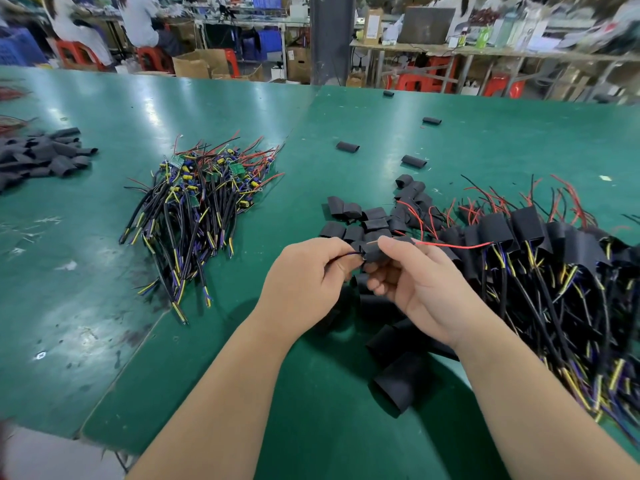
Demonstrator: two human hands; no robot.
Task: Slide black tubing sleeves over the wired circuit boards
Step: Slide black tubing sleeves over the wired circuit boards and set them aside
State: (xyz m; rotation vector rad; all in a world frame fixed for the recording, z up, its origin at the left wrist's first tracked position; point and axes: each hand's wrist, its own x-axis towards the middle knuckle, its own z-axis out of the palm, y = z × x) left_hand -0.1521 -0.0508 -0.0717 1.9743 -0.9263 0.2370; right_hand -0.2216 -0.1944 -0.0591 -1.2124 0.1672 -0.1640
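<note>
A: Where's our sleeve?
B: The black sleeve [375, 253] is between our hands, above the counter [242, 98], long axis left-right. Right hand [419, 285] fingers [391, 244] pinch it. Left hand [304, 282] pinches the cable [341, 256] at its left mouth.
A: Look?
B: Short, matte, flattish. A red wire [450, 244] trails out right. We can't see the board.

Overhead light is glaring off a broad green worktable [214, 109] in a crowded workshop. Behind it a dark pillar [330, 39] is rising, two seated people [140, 26] in white are working, and red stools [152, 58], cardboard boxes [194, 65] and blue crates [14, 46] are crowding around cluttered benches [502, 51].
</note>
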